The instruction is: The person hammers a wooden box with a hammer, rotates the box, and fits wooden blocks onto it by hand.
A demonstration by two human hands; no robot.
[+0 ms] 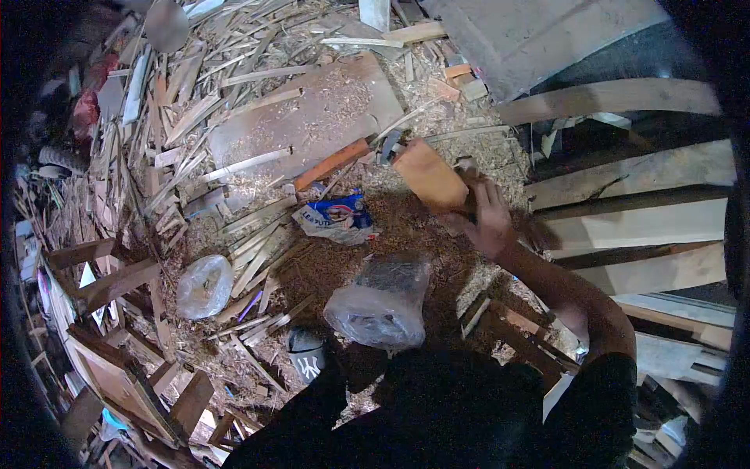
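An orange-brown wooden block point(428, 173) lies tilted in the upper middle of the view. My right hand point(490, 222) is at its lower right end, thumb below and fingers along the far side, closed round that corner. The fingers are slightly blurred. A small dark metal piece point(390, 145) shows at the block's upper left end. My left sleeve point(319, 402) reaches up from the bottom edge, beside a dark cap-like item with a white logo point(306, 356). Deep shadow hides the fingers of my left hand. Nearby sits a clear plastic bag point(379, 313).
A blue and white printed packet point(337, 217) and an orange wood strip point(332, 164) lie on sawdust-covered ground. Another clear bag point(205, 287) is at left. Long planks point(633, 223) extend on the right. A wooden frame point(121, 383) stands lower left; thin offcuts surround a board point(312, 109).
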